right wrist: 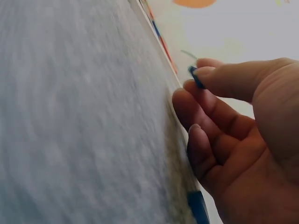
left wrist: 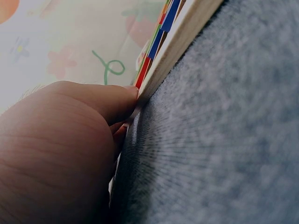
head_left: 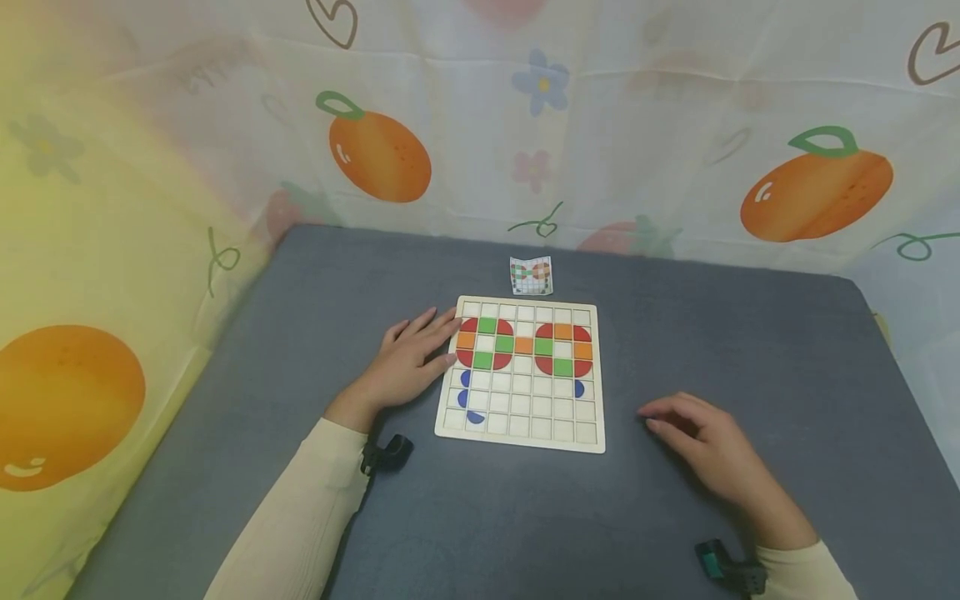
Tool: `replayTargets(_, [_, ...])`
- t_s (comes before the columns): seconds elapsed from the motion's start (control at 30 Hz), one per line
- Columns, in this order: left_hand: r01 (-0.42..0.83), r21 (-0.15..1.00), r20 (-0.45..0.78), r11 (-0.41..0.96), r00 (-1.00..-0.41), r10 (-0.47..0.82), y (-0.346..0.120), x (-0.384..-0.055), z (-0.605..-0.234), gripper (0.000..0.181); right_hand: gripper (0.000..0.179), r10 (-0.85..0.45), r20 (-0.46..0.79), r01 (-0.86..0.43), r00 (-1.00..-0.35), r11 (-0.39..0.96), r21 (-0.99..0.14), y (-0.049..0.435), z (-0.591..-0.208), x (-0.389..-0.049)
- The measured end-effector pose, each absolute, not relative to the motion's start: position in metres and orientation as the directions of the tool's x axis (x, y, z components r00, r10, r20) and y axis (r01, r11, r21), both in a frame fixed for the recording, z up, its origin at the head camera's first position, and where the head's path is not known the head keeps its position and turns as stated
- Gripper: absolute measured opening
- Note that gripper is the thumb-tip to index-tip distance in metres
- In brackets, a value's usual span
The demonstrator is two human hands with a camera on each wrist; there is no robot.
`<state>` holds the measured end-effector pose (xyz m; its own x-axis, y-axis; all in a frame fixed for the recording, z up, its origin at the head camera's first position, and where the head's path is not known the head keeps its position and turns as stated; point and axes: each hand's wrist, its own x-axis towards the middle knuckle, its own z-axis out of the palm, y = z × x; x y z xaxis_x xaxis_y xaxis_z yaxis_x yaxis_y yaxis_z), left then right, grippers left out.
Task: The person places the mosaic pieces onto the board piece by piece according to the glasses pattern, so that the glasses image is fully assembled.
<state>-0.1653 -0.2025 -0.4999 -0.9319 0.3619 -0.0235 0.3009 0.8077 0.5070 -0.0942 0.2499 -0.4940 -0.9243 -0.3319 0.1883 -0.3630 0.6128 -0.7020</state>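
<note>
A square pale grid board (head_left: 519,405) lies flat on the table. Red quarter-round tiles (head_left: 501,360) with green (head_left: 487,325) and orange squares (head_left: 523,345) form two rings joined by an orange square. Blue half-circle tiles sit at the lower left (head_left: 476,417) and one at the right (head_left: 579,388). My left hand (head_left: 405,362) rests by the board's left side, thumb and fingertips touching its edge. To the right of the board, above the table, my right hand (head_left: 705,442) pinches a small blue tile (right wrist: 196,77) between thumb and finger.
Behind the board lies a small printed card (head_left: 531,276) with a similar coloured pattern. Another blue piece (right wrist: 199,207) shows low in the right wrist view, partly cut off. The grey table (head_left: 525,525) meets a fruit-print curtain (head_left: 465,108) at back and left.
</note>
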Motion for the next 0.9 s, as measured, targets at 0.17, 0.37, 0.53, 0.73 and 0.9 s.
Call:
replayTargets(0.17, [0.299,0.511,-0.026,0.806,-0.932,0.362,-0.202,-0.166,-0.499,0.067,0.023,-0.303,0.176,-0.332,-0.937,0.605,-0.724,0.240,-0.494,-0.096])
replayTargets(0.37, [0.303,0.508,-0.019,0.806,-0.932,0.362,-0.203,-0.166,-0.501,0.067,0.013,-0.261,0.146,-0.274,-0.954,0.566,-0.778,0.230,-0.497,-0.099])
replayTargets(0.53, [0.299,0.502,-0.022,0.812,-0.934,0.357,-0.203,-0.166,-0.502,0.068,0.016,-0.241,0.135,-0.249,-0.961,0.548,-0.798,0.223,-0.498,-0.102])
replayTargets(0.73, [0.306,0.502,-0.018,0.809,-0.932,0.363,-0.203,-0.167,-0.503,0.067,0.020,-0.227,0.139,-0.246,-0.964,0.556,-0.794,0.215,-0.497,-0.106])
replayTargets(0.9, [0.306,0.505,-0.018,0.807,-0.931,0.365,-0.203,-0.167,-0.503,0.067,0.013,-0.201,0.080,-0.182,-0.976,0.559,-0.809,0.207,-0.498,-0.111])
